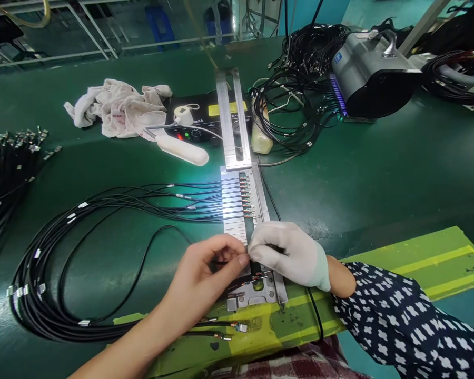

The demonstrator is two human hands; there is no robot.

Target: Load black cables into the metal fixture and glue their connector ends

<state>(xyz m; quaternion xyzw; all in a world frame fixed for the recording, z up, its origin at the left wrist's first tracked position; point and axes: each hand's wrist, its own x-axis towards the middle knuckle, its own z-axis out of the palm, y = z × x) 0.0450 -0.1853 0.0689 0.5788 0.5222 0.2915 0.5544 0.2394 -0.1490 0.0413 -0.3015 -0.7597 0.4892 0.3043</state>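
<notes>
My left hand (209, 268), bare, pinches a black cable (150, 245) close to its end, over the lower part of a metal fixture (266, 295). Against its fingertips my right hand (290, 255), in a white glove, is closed in a pinch at the same cable end. The fingers hide the tip itself. Just above both hands, several black cables (197, 202) lie side by side in the slots of the fixture, their stripped ends with small connectors pointing right. Below the hands, more cable ends (256, 278) rest across the fixture.
A crumpled white cloth (120, 108) lies beside a black control box (195, 134). A grey lamp-like hood (373, 73) stands over cable ends at back right. Cable bundles (13, 163) lie at left. Yellow-green tape (422, 263) covers the table's front edge.
</notes>
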